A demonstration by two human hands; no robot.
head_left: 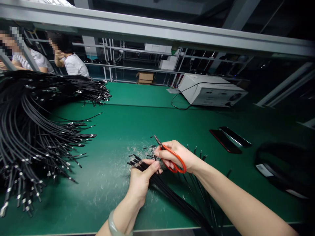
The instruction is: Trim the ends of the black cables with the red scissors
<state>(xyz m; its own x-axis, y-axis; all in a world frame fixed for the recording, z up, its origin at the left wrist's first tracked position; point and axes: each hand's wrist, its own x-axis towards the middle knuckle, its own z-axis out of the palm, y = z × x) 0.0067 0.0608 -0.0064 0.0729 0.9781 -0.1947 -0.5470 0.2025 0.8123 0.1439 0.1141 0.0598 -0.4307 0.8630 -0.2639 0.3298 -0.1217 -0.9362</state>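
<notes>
My left hand (141,178), with a pale bangle on its wrist, is closed around a bundle of black cables (172,193) whose cut ends point up and left. Red-handled scissors (173,157) lie in my right hand (178,154), their blades pointing to the upper left. The fingertips of my right hand are at one cable end, just beside my left thumb. Short black offcuts and pale fibres (103,186) are scattered on the green table around the hands. More loose cables (204,190) run under my right forearm.
A large heap of black cables (31,114) covers the left side of the green table (128,118). Behind stands a white metal box (211,91) with a cord. Two phone-like dark slabs (226,141) and a black coil (278,170) lie right. Two people sit back left.
</notes>
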